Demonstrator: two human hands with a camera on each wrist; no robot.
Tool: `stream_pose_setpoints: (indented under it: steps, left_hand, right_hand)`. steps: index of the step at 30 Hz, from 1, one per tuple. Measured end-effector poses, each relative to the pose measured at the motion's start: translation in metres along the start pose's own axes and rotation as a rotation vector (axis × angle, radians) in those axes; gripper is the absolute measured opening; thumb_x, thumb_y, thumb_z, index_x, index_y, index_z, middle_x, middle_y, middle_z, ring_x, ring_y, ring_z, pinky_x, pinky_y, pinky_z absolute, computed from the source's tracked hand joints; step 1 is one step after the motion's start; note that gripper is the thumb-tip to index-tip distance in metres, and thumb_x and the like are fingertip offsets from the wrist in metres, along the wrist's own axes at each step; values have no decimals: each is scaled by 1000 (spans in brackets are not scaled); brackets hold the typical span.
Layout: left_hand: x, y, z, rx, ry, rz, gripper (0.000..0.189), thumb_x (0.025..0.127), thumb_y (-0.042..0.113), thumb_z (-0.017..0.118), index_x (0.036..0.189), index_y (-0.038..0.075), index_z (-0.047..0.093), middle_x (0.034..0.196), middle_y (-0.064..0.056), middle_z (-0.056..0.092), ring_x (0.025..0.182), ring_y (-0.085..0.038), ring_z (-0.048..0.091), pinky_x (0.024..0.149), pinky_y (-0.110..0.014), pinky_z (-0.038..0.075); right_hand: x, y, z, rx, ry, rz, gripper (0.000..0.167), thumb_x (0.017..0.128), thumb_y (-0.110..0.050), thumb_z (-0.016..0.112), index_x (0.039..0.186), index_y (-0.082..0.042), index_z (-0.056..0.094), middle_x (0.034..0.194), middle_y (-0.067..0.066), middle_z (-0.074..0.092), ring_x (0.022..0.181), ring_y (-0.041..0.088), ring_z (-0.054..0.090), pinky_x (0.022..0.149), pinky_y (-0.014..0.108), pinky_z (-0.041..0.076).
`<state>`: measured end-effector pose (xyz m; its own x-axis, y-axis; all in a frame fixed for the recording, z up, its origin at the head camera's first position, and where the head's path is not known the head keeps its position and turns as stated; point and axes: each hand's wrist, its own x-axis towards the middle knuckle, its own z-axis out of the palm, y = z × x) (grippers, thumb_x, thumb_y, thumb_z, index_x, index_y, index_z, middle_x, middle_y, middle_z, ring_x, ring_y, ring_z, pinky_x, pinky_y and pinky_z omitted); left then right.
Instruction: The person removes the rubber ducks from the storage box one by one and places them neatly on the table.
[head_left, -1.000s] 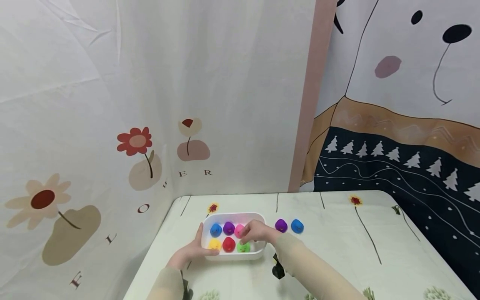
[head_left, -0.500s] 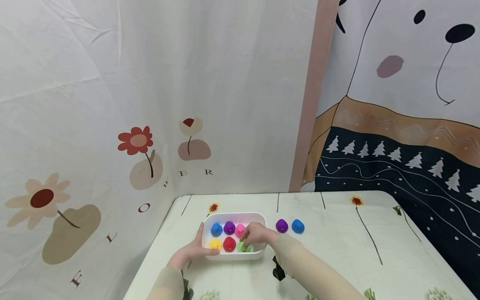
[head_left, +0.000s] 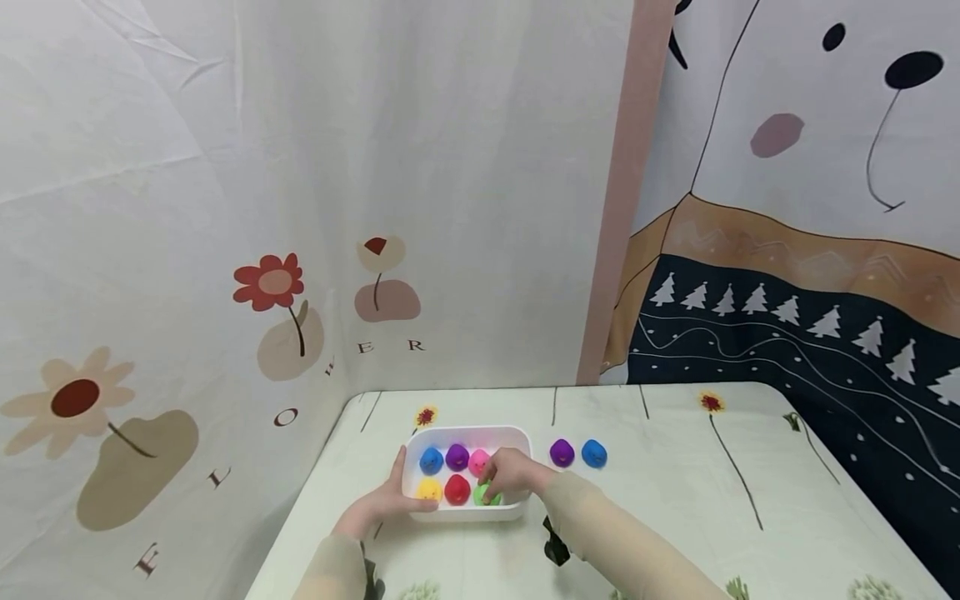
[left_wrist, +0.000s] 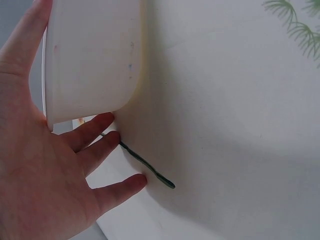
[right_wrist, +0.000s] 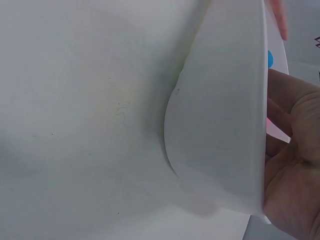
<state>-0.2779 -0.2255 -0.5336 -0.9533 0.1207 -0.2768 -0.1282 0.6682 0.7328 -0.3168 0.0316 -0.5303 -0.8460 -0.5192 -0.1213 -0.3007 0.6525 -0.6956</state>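
Note:
A white plastic tray point(head_left: 480, 515) holds several small round squishy-looking toys with faces. A blue toy point(head_left: 431, 460), a purple toy point(head_left: 457, 457) and a pink toy point(head_left: 479, 462) form the back row. In front are a yellow toy point(head_left: 428, 490), a red toy point(head_left: 457, 490) and a green toy point(head_left: 480, 495). My left hand point(head_left: 386, 500) rests spread against the tray's left corner, thumb along the front rim, fingers straight in the left wrist view. Reaching over the right wall, my right hand point(head_left: 513, 472) pinches the green toy, partly covering it. The right wrist view hides the fingertips behind the wall.
Right of the tray, a second purple toy point(head_left: 562, 453) and a second blue toy point(head_left: 595, 454) sit on the flower-patterned tablecloth point(head_left: 660, 500). Printed curtains point(head_left: 480, 208) stand behind and left of the table.
My right hand's fingers have moved down onto the green toy, covering more of it. The left hand and the tray have stayed in place.

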Motion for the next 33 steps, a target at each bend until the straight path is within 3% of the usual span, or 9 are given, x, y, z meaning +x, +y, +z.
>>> stream_pose_setpoints:
  steps: [13, 23, 33]
  left_hand:
    - [2, -3, -2, 19, -10, -19, 129, 74, 42, 83, 153, 6, -12, 155, -31, 9, 136, -54, 20, 105, -70, 22]
    - [1, -1, -2, 3, -14, -10, 124, 77, 38, 82, 153, 5, -11, 154, -33, 10, 136, -55, 19, 105, -70, 21]
    - [-1, 1, -3, 12, -15, -18, 127, 75, 40, 82, 153, 6, -12, 155, -31, 10, 136, -54, 19, 105, -70, 21]
  right_hand:
    - [0, -2, 1, 1, 3, -3, 19, 68, -8, 85, 85, -8, 76, 73, -8, 68, 71, 7, 57, 76, 27, 49]
    - [1, 1, -3, 105, 28, -25, 20, 71, -8, 84, 90, -6, 76, 83, 0, 72, 76, 10, 61, 78, 29, 52]
    - [-1, -2, -8, 157, 40, -13, 18, 74, -10, 82, 91, -8, 76, 83, -3, 71, 78, 11, 62, 79, 30, 53]
